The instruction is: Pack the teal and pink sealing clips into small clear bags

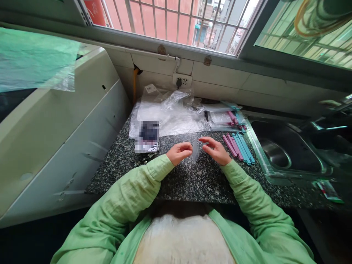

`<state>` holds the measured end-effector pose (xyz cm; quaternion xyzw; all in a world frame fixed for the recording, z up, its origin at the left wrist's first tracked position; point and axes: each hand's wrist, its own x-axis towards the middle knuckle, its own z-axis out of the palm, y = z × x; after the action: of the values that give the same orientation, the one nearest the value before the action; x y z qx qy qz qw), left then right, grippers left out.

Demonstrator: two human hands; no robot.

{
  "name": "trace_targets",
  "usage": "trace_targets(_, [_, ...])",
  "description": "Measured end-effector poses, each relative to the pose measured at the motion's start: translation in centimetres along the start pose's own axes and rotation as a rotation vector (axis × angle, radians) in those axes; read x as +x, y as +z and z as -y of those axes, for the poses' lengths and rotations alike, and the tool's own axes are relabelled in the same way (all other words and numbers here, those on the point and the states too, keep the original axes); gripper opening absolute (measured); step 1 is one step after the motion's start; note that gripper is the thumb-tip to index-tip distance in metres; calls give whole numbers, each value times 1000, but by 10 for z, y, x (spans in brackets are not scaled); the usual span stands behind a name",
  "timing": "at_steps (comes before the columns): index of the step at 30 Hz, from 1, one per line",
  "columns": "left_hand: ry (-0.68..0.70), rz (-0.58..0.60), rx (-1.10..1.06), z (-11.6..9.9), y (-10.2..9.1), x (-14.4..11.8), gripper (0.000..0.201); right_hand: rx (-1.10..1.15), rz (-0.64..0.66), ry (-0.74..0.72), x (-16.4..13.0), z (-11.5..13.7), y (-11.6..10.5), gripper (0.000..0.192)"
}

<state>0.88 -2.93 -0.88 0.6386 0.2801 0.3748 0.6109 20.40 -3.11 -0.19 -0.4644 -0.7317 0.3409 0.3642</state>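
My left hand [180,152] is pinched closed on the edge of a small clear plastic bag [195,152], held upright above the dark speckled counter. To the right of the bag, my right hand [215,149] is open, its thumb and fingers apart and nothing between them. Close by on the right lie several flat pink strips [232,146] and several blue strips [244,148], side by side. Behind them rests a stack of clear bags [223,119] with pink and blue strips in them. Crumpled clear plastic sheeting [176,113] spreads over the back of the counter.
A steel sink [277,150] is set into the counter at the right. A pale appliance casing [82,121] stands at the left. A pixelated packet [148,135] lies left of my hands. On the back wall is a socket [182,80], below a barred window [176,22].
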Motion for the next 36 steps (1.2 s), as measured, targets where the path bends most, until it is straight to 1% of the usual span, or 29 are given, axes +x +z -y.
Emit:
trace_targets(4, [-24,19,-36,1,-1,0,19,140,50,63,2,-5,8,28])
trace_targets(7, [-29,9,-22,-1,-1,0,19,199,4,111,2,-8,8,25])
trace_targets(10, [-19,-4,-9,-2,0,0,18,204,-16,94,2,-7,7,23])
trace_targets(12, [-19,-22,10,-1,0,1,17,171,5,55,2,-3,5,21])
trace_targets(14, [-28,-48,48,2,0,2,15,108,-4,3,1,1,3,22])
trace_targets(17, [-44,-83,134,6,0,4,11,-26,-66,-80,0,5,-2,21])
trace_targets(21, [-35,-89,278,12,1,5,7,-208,-130,-173,-2,9,-5,19])
trace_targets(25, [-14,-86,373,14,3,4,7,-320,-191,-224,-3,10,-6,18])
trace_targets(30, [-2,-54,444,16,3,4,7,-369,-197,-250,-4,8,-5,19])
trace_targets(34, [57,-17,542,15,1,3,8,-363,-168,-263,-4,8,-6,18])
trace_targets(36, [82,13,579,15,0,2,12,-356,-155,-264,-5,9,-6,18])
